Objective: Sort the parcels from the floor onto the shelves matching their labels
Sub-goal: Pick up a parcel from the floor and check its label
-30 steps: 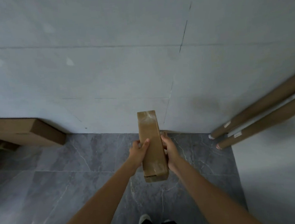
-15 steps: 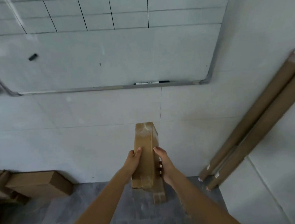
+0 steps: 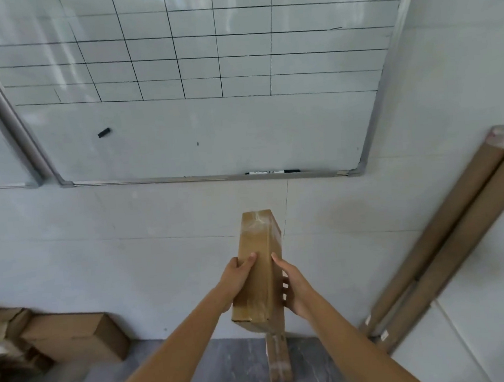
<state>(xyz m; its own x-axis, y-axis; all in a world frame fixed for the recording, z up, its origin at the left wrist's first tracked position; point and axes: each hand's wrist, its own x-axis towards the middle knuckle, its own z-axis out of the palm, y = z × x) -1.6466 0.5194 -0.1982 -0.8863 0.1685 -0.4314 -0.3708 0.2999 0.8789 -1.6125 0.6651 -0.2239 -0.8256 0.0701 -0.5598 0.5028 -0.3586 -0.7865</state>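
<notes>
I hold a long, narrow brown cardboard parcel [image 3: 258,265] out in front of me, its taped far end pointing toward the wall. My left hand [image 3: 238,278] grips its left side with the thumb on top. On the parcel's right side my right hand [image 3: 293,287] holds it, fingers curled round the edge. A loose flap or second strip of cardboard [image 3: 278,357] hangs below the parcel. No label is visible on the faces I see. No shelf is in view.
A gridded whiteboard [image 3: 197,128] with a marker [image 3: 272,172] on its ledge hangs on the white wall ahead. Two long cardboard tubes [image 3: 448,244] lean in the right corner. Brown boxes [image 3: 75,337] lie on the grey floor at the lower left.
My view has tilted up from the floor to the wall, bringing the whiteboard into sight. The parcel stays in both hands and is raised higher against the wall.
</notes>
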